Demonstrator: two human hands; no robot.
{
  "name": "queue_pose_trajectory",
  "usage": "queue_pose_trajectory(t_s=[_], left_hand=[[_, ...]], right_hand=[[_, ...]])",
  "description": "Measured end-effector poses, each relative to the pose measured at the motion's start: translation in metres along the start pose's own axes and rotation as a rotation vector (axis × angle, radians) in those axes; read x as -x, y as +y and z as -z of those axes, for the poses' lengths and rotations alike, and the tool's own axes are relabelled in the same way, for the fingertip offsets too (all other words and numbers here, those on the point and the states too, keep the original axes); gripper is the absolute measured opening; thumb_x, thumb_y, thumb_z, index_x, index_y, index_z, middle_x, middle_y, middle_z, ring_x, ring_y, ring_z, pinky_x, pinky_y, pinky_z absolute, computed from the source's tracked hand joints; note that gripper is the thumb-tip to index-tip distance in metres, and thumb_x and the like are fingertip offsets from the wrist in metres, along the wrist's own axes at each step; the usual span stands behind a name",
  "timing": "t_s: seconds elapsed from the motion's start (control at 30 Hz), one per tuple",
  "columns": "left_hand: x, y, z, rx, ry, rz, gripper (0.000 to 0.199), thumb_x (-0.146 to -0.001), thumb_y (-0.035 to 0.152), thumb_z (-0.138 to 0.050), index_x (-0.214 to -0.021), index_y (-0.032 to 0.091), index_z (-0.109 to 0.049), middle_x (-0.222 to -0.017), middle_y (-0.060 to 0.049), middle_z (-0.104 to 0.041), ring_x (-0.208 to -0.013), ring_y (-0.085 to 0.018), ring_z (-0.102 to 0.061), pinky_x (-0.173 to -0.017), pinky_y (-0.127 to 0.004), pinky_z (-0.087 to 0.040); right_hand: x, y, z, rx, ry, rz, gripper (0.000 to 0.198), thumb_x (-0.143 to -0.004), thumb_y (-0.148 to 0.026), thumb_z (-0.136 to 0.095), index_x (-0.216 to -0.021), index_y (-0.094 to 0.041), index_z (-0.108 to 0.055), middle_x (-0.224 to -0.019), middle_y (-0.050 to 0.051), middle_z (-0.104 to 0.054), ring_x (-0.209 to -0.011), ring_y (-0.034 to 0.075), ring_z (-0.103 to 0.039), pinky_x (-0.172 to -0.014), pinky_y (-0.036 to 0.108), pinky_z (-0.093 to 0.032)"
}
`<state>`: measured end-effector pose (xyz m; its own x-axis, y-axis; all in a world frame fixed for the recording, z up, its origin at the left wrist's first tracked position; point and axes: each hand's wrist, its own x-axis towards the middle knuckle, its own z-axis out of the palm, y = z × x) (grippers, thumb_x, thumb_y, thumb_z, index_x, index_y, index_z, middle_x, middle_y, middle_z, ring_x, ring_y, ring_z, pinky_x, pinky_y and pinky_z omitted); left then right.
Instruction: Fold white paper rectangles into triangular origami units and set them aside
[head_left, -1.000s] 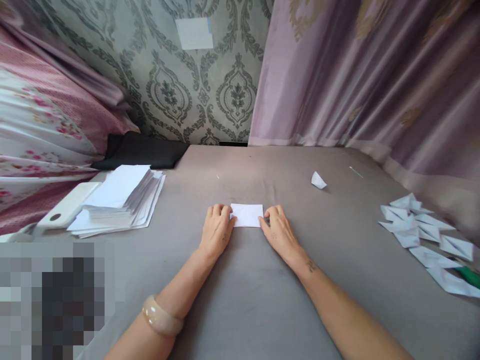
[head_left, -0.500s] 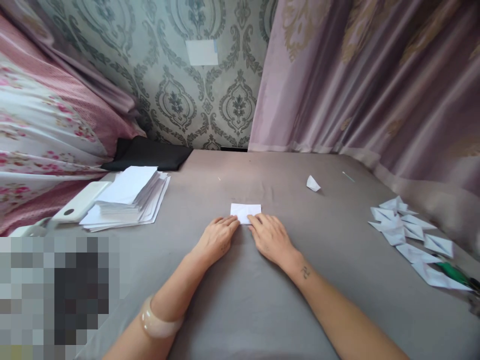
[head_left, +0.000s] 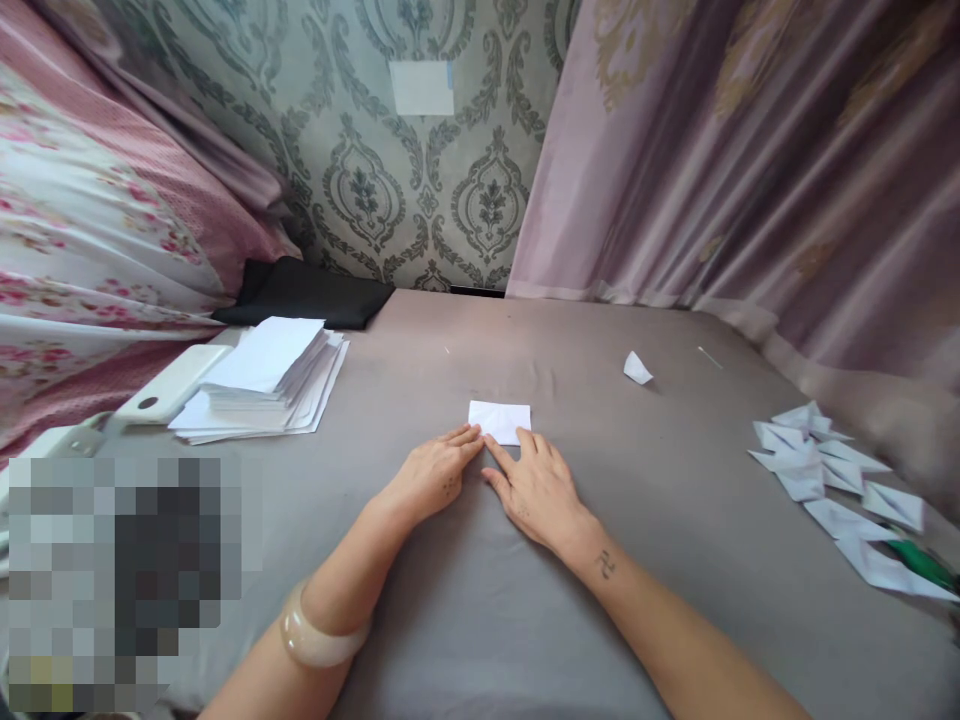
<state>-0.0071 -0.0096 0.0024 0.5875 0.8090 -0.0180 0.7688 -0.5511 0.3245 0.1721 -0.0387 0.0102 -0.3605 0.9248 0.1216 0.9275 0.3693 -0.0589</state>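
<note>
2 arms are reaching forward over the grey cloth (head_left: 465, 610), with both hands lying low and palms facing down. The left hand (head_left: 435, 475) is slanting in, and its fingers are staying close together, pressing on the near left corner of the small white paper (head_left: 501, 416). The left thumb is hiding, so I cannot tell if it is pinching. The right hand (head_left: 536, 490) is spreading its fingers apart. Its pointer finger is stretching almost to the left fingertips, its other fingertips are resting by the near right corner, and its thumb is sticking out off the paper. The small white paper is lying flat, just past the fingertips of both hands.

1 second ago the hands were holding the 2 short sides. Now they are sitting along the near edge, and the right fingers are opening wider than 0.5 seconds ago.

A paper pile (head_left: 262, 365) is sitting well left of the left fingers. A little paper piece (head_left: 637, 369) is lying farther out, to the right of the right fingers. Folded papers (head_left: 799, 472) are lying well to their right, with a green thing (head_left: 921, 564) poking out beside them.
</note>
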Motion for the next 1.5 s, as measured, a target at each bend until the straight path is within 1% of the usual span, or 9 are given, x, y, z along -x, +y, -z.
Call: queue_pose_trajectory(t_s=[0.33,0.6,0.77,0.93,1.03,1.17,1.3,1.4,1.5], left_hand=[[0.004,-0.002,0.008,-0.001,-0.012,0.057,0.059,-0.08,0.004,-0.033,-0.134,0.021,-0.048,-0.144,-0.001,-0.042,-0.134,-0.018,-0.037,-0.105,-0.034,-0.04],[0.009,-0.004,0.02,0.01,0.007,0.105,0.051,-0.082,0.005,-0.032,-0.117,0.026,-0.062,-0.136,0.003,-0.052,-0.128,-0.019,-0.046,-0.094,-0.033,-0.049],[0.007,-0.008,0.015,-0.002,0.102,0.173,0.039,-0.082,0.01,-0.038,-0.099,0.027,-0.068,-0.127,0.003,-0.061,-0.118,-0.021,-0.056,-0.085,-0.032,-0.052],[0.001,-0.002,0.007,-0.102,0.297,0.216,0.027,-0.081,0.011,-0.043,-0.095,0.02,-0.064,-0.107,-0.005,-0.067,-0.099,-0.022,-0.061,-0.074,-0.031,-0.053],[-0.004,0.004,0.001,-0.129,0.383,0.059,0.028,-0.086,0.013,-0.042,-0.108,0.018,-0.059,-0.108,-0.007,-0.064,-0.1,-0.021,-0.058,-0.082,-0.031,-0.051],[-0.012,0.012,-0.008,-0.127,0.324,-0.066,0.029,-0.091,0.015,-0.038,-0.115,0.018,-0.055,-0.112,-0.008,-0.062,-0.101,-0.021,-0.056,-0.083,-0.032,-0.05],[-0.016,0.016,-0.012,-0.123,0.267,-0.096,0.029,-0.092,0.013,-0.035,-0.111,0.018,-0.057,-0.111,-0.008,-0.063,-0.1,-0.02,-0.057,-0.084,-0.032,-0.05],[-0.016,0.015,-0.011,-0.117,0.255,-0.07,0.029,-0.092,0.012,-0.035,-0.111,0.019,-0.057,-0.112,-0.008,-0.063,-0.104,-0.021,-0.057,-0.086,-0.032,-0.05],[-0.014,0.012,-0.009,-0.098,0.238,-0.023,0.031,-0.092,0.012,-0.034,-0.114,0.019,-0.055,-0.116,-0.009,-0.061,-0.106,-0.02,-0.057,-0.088,-0.031,-0.05]], right_hand=[[0.005,0.014,0.005,-0.041,-0.084,-0.044,0.047,-0.096,-0.041,-0.034,-0.135,-0.019,-0.047,-0.133,0.013,-0.049,-0.116,0.026,-0.048,-0.092,0.038,-0.042],[0.003,0.027,0.007,0.013,-0.066,-0.047,0.029,-0.095,-0.021,-0.038,-0.112,-0.012,-0.06,-0.11,0.013,-0.06,-0.099,0.023,-0.055,-0.074,0.031,-0.045],[-0.005,0.049,0.003,-0.01,0.018,0.028,0.024,-0.094,-0.017,-0.042,-0.085,-0.018,-0.064,-0.094,0.008,-0.062,-0.09,0.019,-0.056,-0.067,0.028,-0.041],[-0.009,0.057,-0.002,0.044,0.074,0.138,0.026,-0.093,-0.015,-0.039,-0.083,-0.017,-0.062,-0.09,0.008,-0.063,-0.087,0.019,-0.056,-0.071,0.029,-0.041],[-0.013,0.057,-0.008,-0.068,0.129,0.04,0.024,-0.093,-0.018,-0.038,-0.088,-0.018,-0.062,-0.094,0.008,-0.064,-0.088,0.019,-0.058,-0.072,0.029,-0.042],[-0.029,0.065,-0.015,-0.354,0.21,-0.197,0.03,-0.091,-0.023,-0.041,-0.117,-0.017,-0.054,-0.117,0.01,-0.061,-0.098,0.019,-0.06,-0.082,0.03,-0.045],[-0.041,0.072,-0.02,-0.451,0.096,-0.198,0.04,-0.092,-0.026,-0.037,-0.132,-0.021,-0.046,-0.133,0.009,-0.053,-0.115,0.023,-0.054,-0.091,0.035,-0.043],[-0.043,0.072,-0.022,-0.5,0.099,-0.203,0.036,-0.092,-0.028,-0.039,-0.126,-0.024,-0.052,-0.129,0.007,-0.056,-0.11,0.022,-0.057,-0.087,0.034,-0.044],[-0.043,0.072,-0.025,-0.579,0.133,-0.292,0.033,-0.087,-0.027,-0.045,-0.117,-0.02,-0.057,-0.11,0.007,-0.065,-0.093,0.018,-0.061,-0.08,0.03,-0.045]])
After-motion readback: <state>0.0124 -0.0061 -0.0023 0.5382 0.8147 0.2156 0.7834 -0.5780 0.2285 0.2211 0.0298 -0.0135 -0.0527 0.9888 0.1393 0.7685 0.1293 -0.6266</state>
